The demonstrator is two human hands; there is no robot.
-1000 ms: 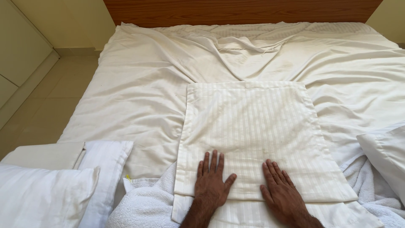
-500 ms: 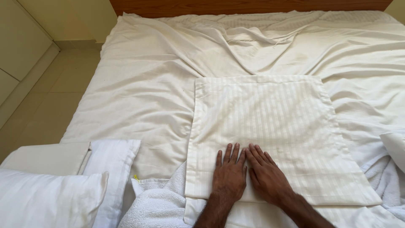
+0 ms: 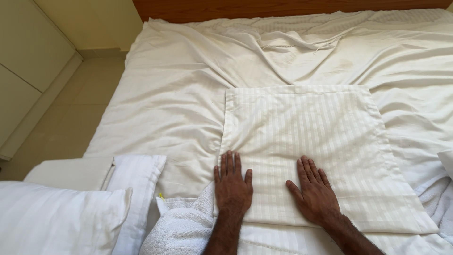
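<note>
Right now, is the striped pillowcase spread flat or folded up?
Spread flat. The striped pillowcase lies as one open rectangle on the bed sheet, with the left hand and right hand palm-down on its near edge.

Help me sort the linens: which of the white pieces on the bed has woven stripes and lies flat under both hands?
The striped pillowcase at the bed's middle; left hand and right hand press it. The towel is fluffy, the pillows plain.

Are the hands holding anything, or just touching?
Nothing is held. The left hand and right hand lie flat, fingers spread, on the near part of the striped pillowcase spread on the bed.
</note>
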